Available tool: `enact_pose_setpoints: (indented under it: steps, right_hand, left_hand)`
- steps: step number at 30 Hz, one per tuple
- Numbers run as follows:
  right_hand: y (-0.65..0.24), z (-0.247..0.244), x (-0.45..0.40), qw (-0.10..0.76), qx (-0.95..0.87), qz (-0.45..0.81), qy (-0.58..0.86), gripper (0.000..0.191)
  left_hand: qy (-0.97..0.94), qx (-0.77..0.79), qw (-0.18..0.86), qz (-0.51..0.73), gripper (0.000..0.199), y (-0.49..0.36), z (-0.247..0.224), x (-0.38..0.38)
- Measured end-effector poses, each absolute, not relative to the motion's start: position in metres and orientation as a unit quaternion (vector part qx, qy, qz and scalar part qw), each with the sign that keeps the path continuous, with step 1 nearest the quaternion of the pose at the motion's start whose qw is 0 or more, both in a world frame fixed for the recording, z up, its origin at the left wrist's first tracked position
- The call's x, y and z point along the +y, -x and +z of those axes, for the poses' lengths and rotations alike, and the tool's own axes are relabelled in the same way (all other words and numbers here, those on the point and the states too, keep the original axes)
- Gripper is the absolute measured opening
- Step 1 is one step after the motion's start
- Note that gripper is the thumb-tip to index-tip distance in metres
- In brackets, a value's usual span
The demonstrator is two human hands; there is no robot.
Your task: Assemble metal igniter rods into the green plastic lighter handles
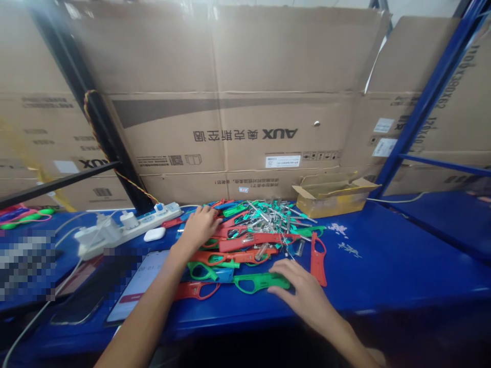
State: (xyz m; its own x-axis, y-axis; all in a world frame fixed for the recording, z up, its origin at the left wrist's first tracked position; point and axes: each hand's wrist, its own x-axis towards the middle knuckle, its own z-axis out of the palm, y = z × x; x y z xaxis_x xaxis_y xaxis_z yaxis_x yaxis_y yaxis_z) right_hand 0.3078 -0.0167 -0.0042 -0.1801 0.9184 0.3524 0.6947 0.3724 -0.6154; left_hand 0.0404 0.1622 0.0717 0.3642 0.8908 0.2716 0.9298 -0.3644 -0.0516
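A heap of plastic gas lighter casings (pixel 253 240) in red, orange, green and blue lies before me, with thin metal tubes and small wired parts (pixel 274 214) on top. My left hand (pixel 201 225) reaches over the heap's far left side, its fingers bent downward and apart; the fingertips are partly hidden. Near the front edge, my right hand (pixel 297 283) has thumb and fingers around the right end of a green lighter casing (pixel 255 282). A red casing (pixel 317 260) lies just beyond the right hand.
An open cardboard box (pixel 332 197) stands at the back right. Small white pieces (pixel 349 249) lie on the blue table (pixel 399 266). To the left are a power strip (pixel 134 227) with plugs, a white earphone case (pixel 154 234) and a phone (pixel 140 281). Large cardboard sheets (pixel 245 102) wall the back.
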Motion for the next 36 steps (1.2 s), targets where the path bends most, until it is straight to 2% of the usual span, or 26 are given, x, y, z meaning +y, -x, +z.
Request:
enact_pose_setpoints:
  steps: [5, 8, 12, 16, 24, 29, 36]
  right_hand:
    - [-0.331, 0.024, 0.000, 0.385, -0.739, 0.117, 0.540, 0.021]
    - [-0.362, 0.062, 0.037, 0.328, -0.766, 0.024, 0.553, 0.023]
    - [-0.396, 0.095, 0.102, 0.293, -0.763, 0.001, 0.577, 0.016]
    - [-0.404, 0.081, 0.139, 0.265, -0.722, 0.004, 0.639, 0.018]
    - [-0.399, 0.034, 0.145, 0.228, -0.664, 0.080, 0.708, 0.028]
    - [-0.401, 0.028, 0.154, 0.292, -0.648, 0.124, 0.692, 0.028]
    - [-0.397, 0.039, 0.149, 0.495, -0.619, 0.071, 0.605, 0.039]
  left_hand:
    - [0.885, -0.441, 0.069, -0.132, 0.020, -0.061, 0.065, 0.155]
    - [0.904, -0.397, 0.057, -0.145, 0.022, -0.069, 0.059, 0.151]
    - [0.918, -0.364, 0.045, -0.152, 0.023, -0.072, 0.051, 0.152]
    - [0.921, -0.354, 0.043, -0.155, 0.018, -0.070, 0.046, 0.156]
    - [0.920, -0.351, 0.050, -0.167, 0.015, -0.069, 0.048, 0.154]
    - [0.921, -0.344, 0.055, -0.175, 0.019, -0.069, 0.049, 0.154]
    - [0.922, -0.335, 0.058, -0.184, 0.021, -0.069, 0.050, 0.153]
